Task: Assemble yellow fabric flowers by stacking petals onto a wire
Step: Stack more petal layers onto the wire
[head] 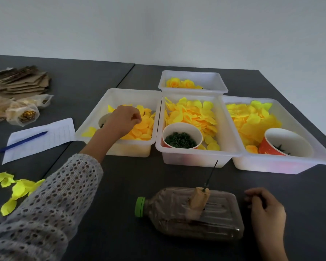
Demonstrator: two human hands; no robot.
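I see the wire [211, 174] standing in a cork-coloured block [199, 201] on top of a brown bottle [192, 211] that lies on its side on the dark table [120, 185]; the wire's long axis runs up and away from me, tip leaning slightly right toward the middle bin [193, 129]. The bottle's green cap [140, 206] points left. Right of the bottle, just beside its base, my right hand [266, 210] rests on the table with fingers loosely curled, gripping nothing that I can see. Beyond the bottle and to its left, my left hand [123, 119] reaches out on a knit-sleeved arm into the left bin [119, 121], palm down, fingers curled over the yellow petals [142, 129]; whether they pinch a petal I cannot tell. Directly beyond the bottle the middle bin carries more petals and a cup of green pieces [181, 139]. Behind that, a smaller bin has finished flowers [179, 83]. Far left of the bottle lie loose petals [17, 189], a sheet with a blue pen [23, 141]
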